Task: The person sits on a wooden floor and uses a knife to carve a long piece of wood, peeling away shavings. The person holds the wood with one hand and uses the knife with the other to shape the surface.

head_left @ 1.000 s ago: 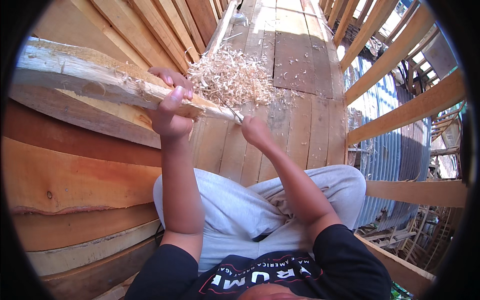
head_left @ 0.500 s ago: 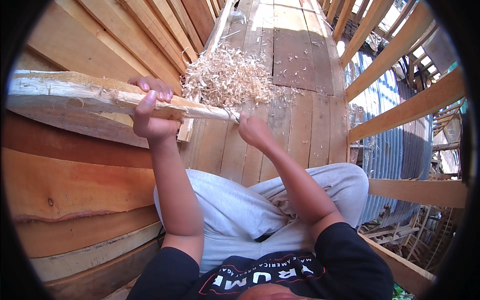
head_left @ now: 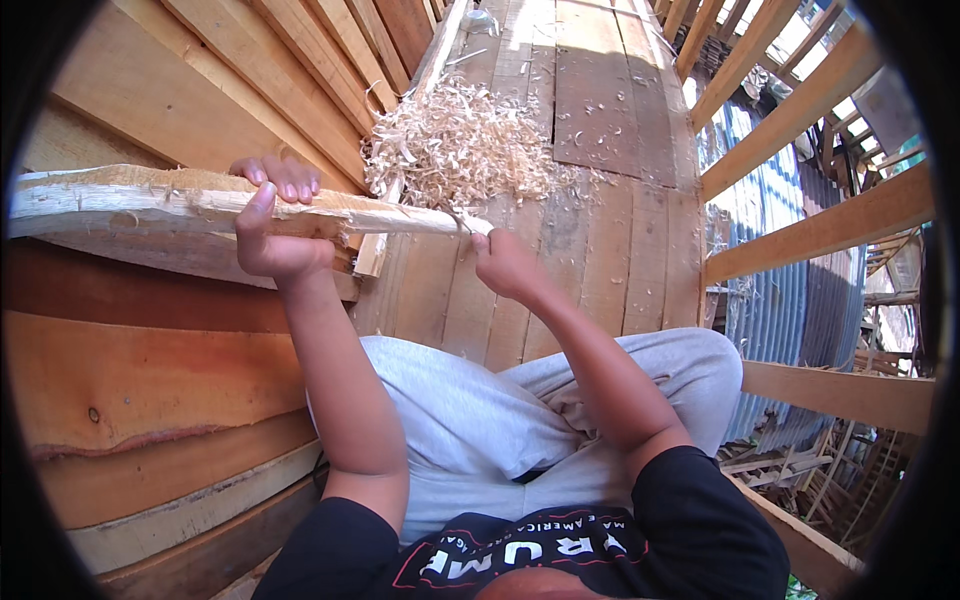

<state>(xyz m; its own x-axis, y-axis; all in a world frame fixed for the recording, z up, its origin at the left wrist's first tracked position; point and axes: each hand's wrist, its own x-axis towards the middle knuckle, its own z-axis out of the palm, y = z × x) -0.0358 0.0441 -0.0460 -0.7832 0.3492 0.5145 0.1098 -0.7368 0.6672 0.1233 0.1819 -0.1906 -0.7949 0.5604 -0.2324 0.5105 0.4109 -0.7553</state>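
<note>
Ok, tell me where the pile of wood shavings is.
In the head view, the shavings pile lies on the plank floor, top centre, just beyond the stick and the right hand.

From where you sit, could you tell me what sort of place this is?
Probably an open-air carpentry spot on a raised plank deck: rough sawn timber boards stacked on the left, a pile of pale curled wood shavings ahead, and bare wooden railing beams over corrugated metal sheeting.
</note>
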